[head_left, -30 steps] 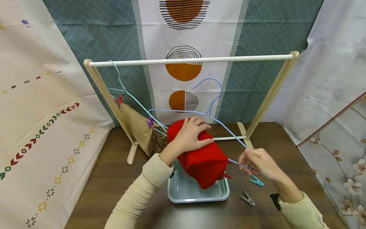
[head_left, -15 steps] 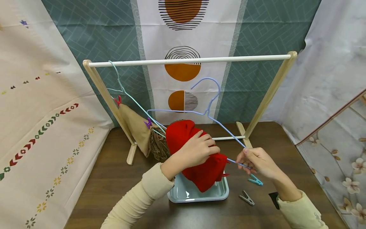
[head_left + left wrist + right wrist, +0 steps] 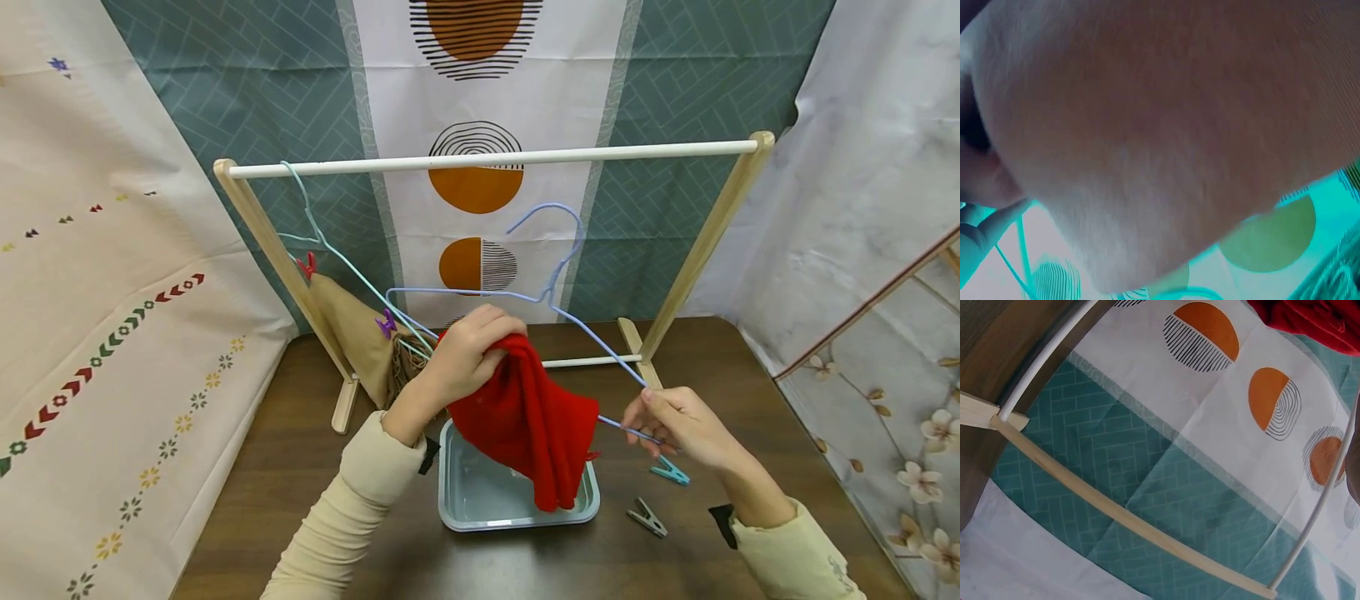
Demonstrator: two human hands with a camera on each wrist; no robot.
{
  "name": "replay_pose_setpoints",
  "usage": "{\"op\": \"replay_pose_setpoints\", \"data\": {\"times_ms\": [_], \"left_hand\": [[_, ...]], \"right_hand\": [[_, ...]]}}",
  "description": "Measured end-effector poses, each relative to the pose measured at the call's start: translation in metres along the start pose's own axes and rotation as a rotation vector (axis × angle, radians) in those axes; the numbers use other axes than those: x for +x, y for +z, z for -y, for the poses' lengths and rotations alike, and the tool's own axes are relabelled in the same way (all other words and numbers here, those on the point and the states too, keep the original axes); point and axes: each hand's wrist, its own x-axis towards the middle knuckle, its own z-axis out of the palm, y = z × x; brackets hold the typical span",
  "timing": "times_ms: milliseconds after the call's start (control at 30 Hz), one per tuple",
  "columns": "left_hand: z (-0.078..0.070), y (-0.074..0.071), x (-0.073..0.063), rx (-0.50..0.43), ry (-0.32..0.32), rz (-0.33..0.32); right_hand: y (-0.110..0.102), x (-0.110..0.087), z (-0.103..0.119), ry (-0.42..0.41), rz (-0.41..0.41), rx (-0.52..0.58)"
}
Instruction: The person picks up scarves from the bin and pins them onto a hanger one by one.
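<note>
In the head view, my left hand point(image 3: 467, 352) grips the upper part of a red cloth point(image 3: 536, 417), fingers curled over its edge. The cloth drapes over the lower bar of a lilac wire hanger point(image 3: 600, 335) and hangs in folds, with a small red tassel at its right side. My right hand point(image 3: 678, 425) pinches the right corner of this hanger, whose hook points up and is off the rail. Below the cloth is a grey-blue tray point(image 3: 517, 525). The left wrist view is mostly filled by the hand; the right wrist view catches some red cloth point(image 3: 1319, 324).
A wooden rack with a white rail point(image 3: 570, 156) stands behind. At its left, a mint hanger point(image 3: 309, 208) carries a tan fringed cloth point(image 3: 352, 329) with a red clip point(image 3: 306, 265) and a purple clip point(image 3: 386, 322). Turquoise point(image 3: 670, 471) and grey point(image 3: 647, 518) clothespins lie on the table.
My left hand first slid right over the red cloth, then moved back up and left and now grips its upper edge, pulling it into folds. The right hand stays at the hanger's corner.
</note>
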Motion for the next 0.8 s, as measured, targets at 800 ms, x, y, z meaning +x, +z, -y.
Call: {"op": "replay_pose_setpoints", "data": {"times_ms": [800], "left_hand": [[0.002, -0.001, -0.027, 0.184, -0.051, 0.201]], "right_hand": [[-0.004, -0.008, 0.007, 0.002, -0.002, 0.114]]}}
